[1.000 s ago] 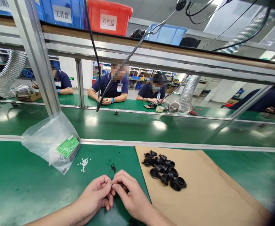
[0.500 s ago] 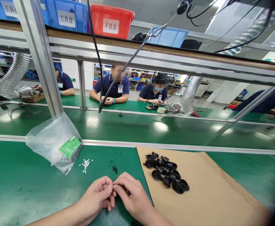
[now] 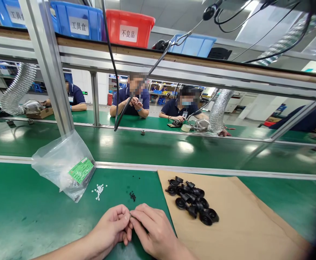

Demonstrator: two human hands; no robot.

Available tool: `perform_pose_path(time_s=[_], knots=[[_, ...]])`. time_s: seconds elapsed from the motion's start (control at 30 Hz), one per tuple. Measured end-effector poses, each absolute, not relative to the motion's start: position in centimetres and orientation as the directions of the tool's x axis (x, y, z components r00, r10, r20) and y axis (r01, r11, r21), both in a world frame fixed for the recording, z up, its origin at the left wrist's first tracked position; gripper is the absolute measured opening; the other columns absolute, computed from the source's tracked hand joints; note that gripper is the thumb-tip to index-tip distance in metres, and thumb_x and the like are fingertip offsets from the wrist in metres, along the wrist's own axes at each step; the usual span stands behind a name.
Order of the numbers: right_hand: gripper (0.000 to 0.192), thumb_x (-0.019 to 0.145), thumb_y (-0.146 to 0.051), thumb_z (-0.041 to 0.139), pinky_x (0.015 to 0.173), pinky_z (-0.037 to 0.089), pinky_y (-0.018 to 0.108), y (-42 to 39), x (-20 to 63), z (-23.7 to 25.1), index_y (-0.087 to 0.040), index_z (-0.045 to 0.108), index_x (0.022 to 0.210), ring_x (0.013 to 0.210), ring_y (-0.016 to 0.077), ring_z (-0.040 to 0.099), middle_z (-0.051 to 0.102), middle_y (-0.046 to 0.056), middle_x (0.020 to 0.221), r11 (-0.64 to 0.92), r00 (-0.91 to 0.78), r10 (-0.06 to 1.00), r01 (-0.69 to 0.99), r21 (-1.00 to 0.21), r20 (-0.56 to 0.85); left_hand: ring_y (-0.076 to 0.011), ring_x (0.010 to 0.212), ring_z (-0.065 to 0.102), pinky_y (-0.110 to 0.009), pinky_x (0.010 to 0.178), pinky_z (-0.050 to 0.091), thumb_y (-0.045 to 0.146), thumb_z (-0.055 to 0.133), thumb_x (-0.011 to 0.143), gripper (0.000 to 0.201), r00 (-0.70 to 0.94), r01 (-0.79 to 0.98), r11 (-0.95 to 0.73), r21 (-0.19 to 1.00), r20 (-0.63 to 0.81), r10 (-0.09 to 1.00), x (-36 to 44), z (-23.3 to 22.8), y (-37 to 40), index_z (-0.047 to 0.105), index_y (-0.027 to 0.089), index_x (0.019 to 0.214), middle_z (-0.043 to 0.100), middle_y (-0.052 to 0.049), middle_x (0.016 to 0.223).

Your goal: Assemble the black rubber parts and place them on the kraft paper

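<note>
My left hand (image 3: 115, 224) and my right hand (image 3: 153, 228) meet above the green work surface, thumbs and forefingers pinched fingertip to fingertip. Whatever lies between them is too small and too covered to name. Just beyond the fingers is a little heap of tiny black parts (image 3: 132, 196). To its left lies a loose pile of small white pieces (image 3: 99, 190). On the right, a cluster of round black plastic parts with short stems (image 3: 193, 199) rests on a sheet of brown paper (image 3: 244, 224).
A clear plastic bag (image 3: 57, 153) with a green label stands at the left against a metal post (image 3: 45, 65). A black cable (image 3: 110, 54) hangs in front. Overhead, a shelf holds blue bins (image 3: 78, 18) and a red bin (image 3: 129, 29). Co-workers sit across the green belt (image 3: 152, 144).
My hands stay pinched together, with the right fingers shifted slightly. Across the belt, one co-worker has raised both hands, and another has reached an arm out toward the hose.
</note>
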State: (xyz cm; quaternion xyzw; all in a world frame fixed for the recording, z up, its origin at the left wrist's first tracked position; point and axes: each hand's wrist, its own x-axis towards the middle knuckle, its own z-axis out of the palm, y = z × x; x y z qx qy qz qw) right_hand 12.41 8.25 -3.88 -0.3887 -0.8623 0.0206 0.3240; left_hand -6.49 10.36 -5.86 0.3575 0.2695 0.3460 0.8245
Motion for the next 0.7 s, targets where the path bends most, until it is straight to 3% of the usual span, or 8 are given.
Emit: perform_pose_path(time_s=[0.33,0.7], knots=[[0.019,0.105,-0.015,0.049,0.062,0.041,0.030,8.44,12.35,-4.13,-0.020,0.065,0.097,0.069,0.0174,0.061,0.067,0.003,0.082,0.740,-0.513,0.609,0.642,-0.201,0.605,-0.0100,0.056,0.051,-0.025,0.057,0.036,0.056,0.085,0.080,0.049,0.612,-0.354,0.484,0.800,-0.193,0.767,-6.58,-5.45,10.34,0.054,0.018,0.080,0.061,0.001,0.064],[0.015,0.102,-0.014,0.054,0.061,0.041,0.029,8.40,12.36,-3.87,-0.020,0.067,0.096,0.068,0.0159,0.062,0.070,0.003,0.084,0.760,-0.515,0.617,0.585,-0.282,0.595,-0.0091,0.054,0.048,-0.024,0.057,0.033,0.054,0.082,0.084,0.046,0.583,-0.345,0.424,0.837,-0.163,0.796,-6.68,-6.18,10.02,0.055,0.017,0.082,0.061,0.001,0.062]])
